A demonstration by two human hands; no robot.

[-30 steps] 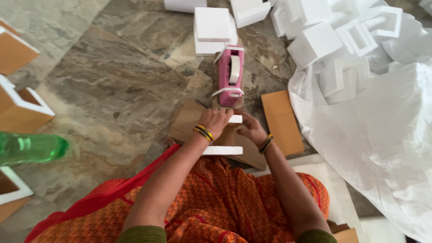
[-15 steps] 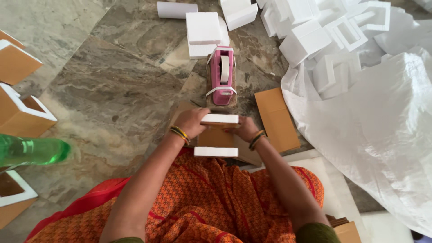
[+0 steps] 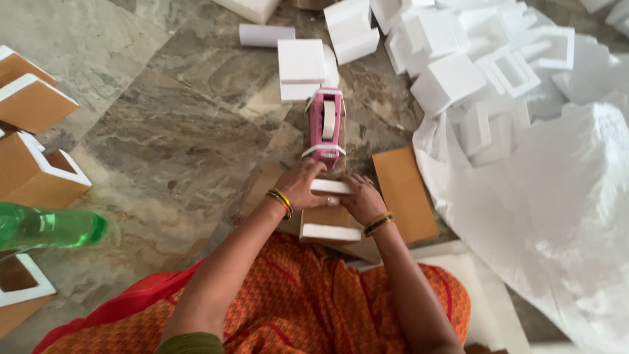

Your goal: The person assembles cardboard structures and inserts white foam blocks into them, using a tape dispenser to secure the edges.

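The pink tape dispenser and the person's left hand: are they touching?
Cannot tell. In the head view the left hand rests on the white foam piece right below the pink tape dispenser; no gap or contact shows plainly.

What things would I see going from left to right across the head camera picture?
Green bottle → left hand → pink tape dispenser → right hand → flat brown cardboard piece → big white plastic sheet.

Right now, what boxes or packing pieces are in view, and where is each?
Cardboard box: under both hands, brown, white foam ends.
Finished boxes: far left, brown with white edges.
Foam blocks: top right, white, heaped.
Cardboard sheet: right of hands, flat, brown.
Plastic sheet: right, white, crumpled.
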